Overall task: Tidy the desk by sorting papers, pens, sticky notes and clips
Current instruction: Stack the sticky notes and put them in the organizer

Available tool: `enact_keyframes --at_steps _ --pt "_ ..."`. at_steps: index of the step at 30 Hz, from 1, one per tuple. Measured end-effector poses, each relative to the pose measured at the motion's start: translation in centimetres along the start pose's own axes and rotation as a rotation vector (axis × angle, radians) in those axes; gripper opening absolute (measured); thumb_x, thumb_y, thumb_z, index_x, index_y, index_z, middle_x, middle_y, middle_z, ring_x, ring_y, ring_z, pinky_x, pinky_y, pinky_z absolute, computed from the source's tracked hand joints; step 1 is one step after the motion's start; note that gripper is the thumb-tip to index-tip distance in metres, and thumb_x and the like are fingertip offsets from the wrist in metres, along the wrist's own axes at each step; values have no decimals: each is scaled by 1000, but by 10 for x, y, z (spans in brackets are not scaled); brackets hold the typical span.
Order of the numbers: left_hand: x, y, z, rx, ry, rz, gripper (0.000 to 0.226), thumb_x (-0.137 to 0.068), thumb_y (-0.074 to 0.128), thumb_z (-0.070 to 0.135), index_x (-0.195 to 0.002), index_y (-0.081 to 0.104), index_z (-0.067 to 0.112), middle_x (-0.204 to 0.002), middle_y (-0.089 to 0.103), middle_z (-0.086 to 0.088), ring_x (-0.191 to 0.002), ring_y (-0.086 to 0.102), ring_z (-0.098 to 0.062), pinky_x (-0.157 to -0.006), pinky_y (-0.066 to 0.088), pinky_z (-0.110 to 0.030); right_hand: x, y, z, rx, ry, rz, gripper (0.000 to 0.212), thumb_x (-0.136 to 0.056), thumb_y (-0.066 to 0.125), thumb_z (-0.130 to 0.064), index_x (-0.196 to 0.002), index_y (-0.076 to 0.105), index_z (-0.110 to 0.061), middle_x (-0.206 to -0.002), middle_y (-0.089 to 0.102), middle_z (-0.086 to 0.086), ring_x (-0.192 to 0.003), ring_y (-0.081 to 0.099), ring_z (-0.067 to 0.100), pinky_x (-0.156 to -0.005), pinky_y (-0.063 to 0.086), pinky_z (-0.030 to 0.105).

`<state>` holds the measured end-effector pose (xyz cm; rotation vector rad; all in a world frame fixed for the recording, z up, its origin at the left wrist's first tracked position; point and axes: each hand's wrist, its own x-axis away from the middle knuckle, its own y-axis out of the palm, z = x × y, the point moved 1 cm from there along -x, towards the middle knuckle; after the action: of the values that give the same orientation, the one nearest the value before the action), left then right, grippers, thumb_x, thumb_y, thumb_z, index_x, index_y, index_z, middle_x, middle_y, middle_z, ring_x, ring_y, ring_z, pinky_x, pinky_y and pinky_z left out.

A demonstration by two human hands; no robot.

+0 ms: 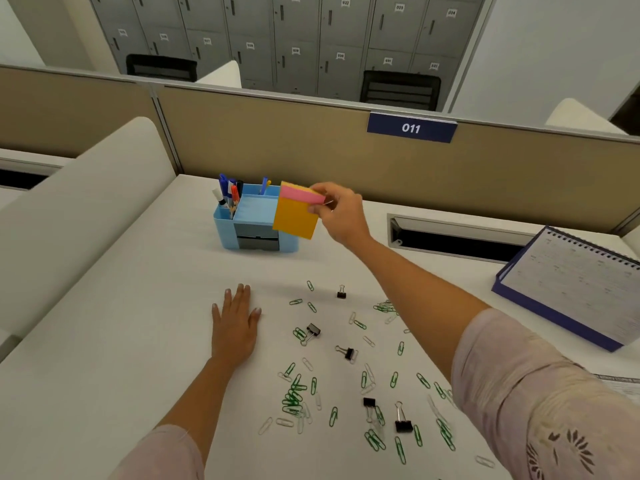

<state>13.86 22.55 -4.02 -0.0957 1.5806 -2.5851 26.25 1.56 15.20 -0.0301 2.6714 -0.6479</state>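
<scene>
Paper clips (294, 400) lie scattered nearest on the desk (138, 341), where the left hand (235, 323) rests flat, fingers straight. Farther off, the right hand (341, 213) pinches the sticky notes (297, 216) by one edge, in the air at the blue organizer's (225, 230) right side. Lowering them level into a free compartment should keep them clear of the pens (230, 192).
</scene>
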Motion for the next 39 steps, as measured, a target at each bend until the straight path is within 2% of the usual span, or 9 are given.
enact_keyframes --at_steps 3,5,7,11,18,28,33,39 --pt "-7 0 1 -67 7 -24 56 -102 23 38 -153 10 18 -160 8 2 -148 2 -20 -118 0 -46 -29 -11 -8 0 -22 62 24 -85 67 -3 -109 66 -7 -97 64 -1 -90 60 14 -78 54 26" --pt "-11 1 0 -98 19 -35 57 -102 17 43 -153 6 20 -160 5 5 -148 1 -18 -119 0 -45 -48 -16 -11 0 -24 106 25 -87 67 -7 -112 65 -7 -101 65 2 -91 58 12 -74 51 17" --pt "-13 2 -3 -116 30 -28 62 -98 7 50 -153 4 23 -160 3 7 -148 -1 -16 -119 -1 -44 -64 -15 -13 23 -29 146 26 -88 66 -10 -114 64 -8 -107 66 4 -93 55 9 -69 42 7" --pt "-18 3 -4 -138 43 -25 73 -86 -7 57 -153 1 27 -160 0 11 -148 -3 -14 -118 -3 -42 -83 -4 -7 45 -28 182 24 -90 64 -13 -114 63 -10 -111 66 4 -95 54 8 -69 38 5" --pt "-27 1 -4 -137 49 -32 71 -87 -6 59 -152 -3 30 -158 -3 14 -146 -7 -10 -119 -6 -42 -104 24 8 36 -36 187 17 -92 61 -11 -109 64 -11 -105 67 5 -91 56 9 -68 40 6" --pt "-27 2 -2 -133 29 -20 63 -87 -7 59 -147 -12 40 -155 -12 21 -143 -18 -5 -118 -12 -38 -131 50 38 72 -65 82 15 -94 57 -8 -107 64 -10 -99 67 6 -87 58 11 -67 43 9" --pt "-28 2 -3 -142 33 -24 63 -87 -8 59 -147 -12 42 -156 -13 21 -143 -21 -4 -116 -15 -37 -136 67 49 76 -59 30 15 -95 54 -5 -103 63 -13 -92 62 -1 -87 59 14 -70 48 16" --pt "-28 4 -5 -122 37 -6 61 -90 -2 58 -149 -6 41 -157 -8 21 -144 -17 -4 -116 -14 -36 -139 83 66 144 20 -16 13 -95 55 -9 -106 62 -15 -98 63 6 -93 58 17 -74 48 23"
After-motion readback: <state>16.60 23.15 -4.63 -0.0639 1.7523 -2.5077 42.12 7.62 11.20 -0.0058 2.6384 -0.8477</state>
